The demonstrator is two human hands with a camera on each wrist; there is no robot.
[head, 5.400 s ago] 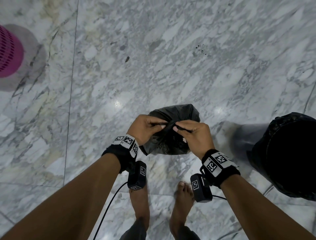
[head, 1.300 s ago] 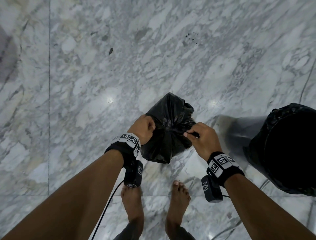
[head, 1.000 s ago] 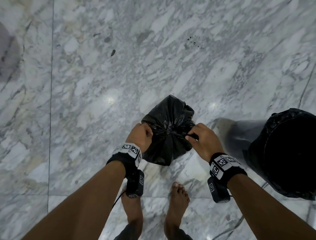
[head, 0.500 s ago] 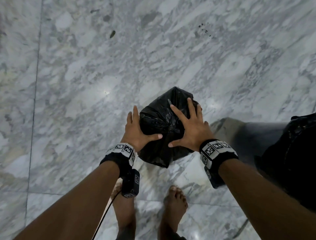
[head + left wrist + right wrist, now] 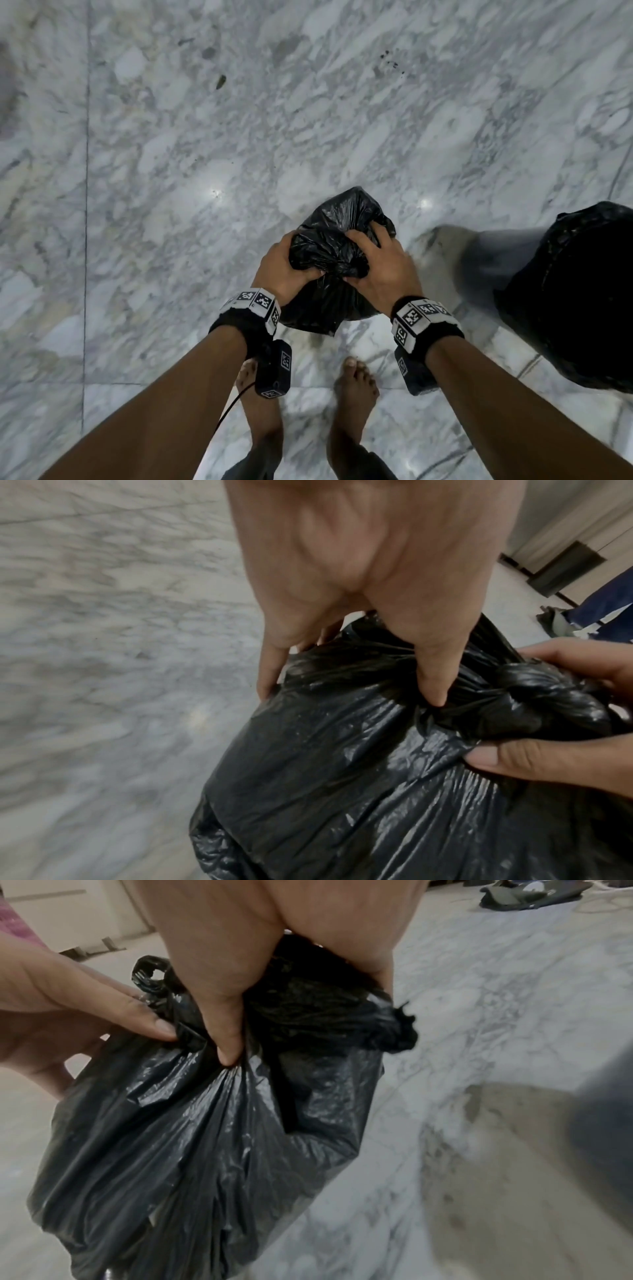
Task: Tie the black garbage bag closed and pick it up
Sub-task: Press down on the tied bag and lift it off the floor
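Note:
A small black garbage bag (image 5: 337,240) is held above the marble floor in front of my bare feet. Its top is gathered into a knot (image 5: 534,691). My left hand (image 5: 284,270) grips the bag's left upper side, fingers curled into the plastic (image 5: 342,791). My right hand (image 5: 380,263) clutches the right side by the knot, thumb and fingers dug into the folds (image 5: 212,1123). In the left wrist view my left thumb (image 5: 435,680) presses beside the knot. The bag's underside is hidden.
A grey bin lined with a black bag (image 5: 575,301) stands close on the right. Marble floor (image 5: 171,171) stretches ahead and to the left. Dark items (image 5: 527,892) lie far off on the floor in the right wrist view.
Half a second ago both hands lay flat with spread fingers on the bag. Now both have curled round its top. Before that they pulled the ends of the knot apart.

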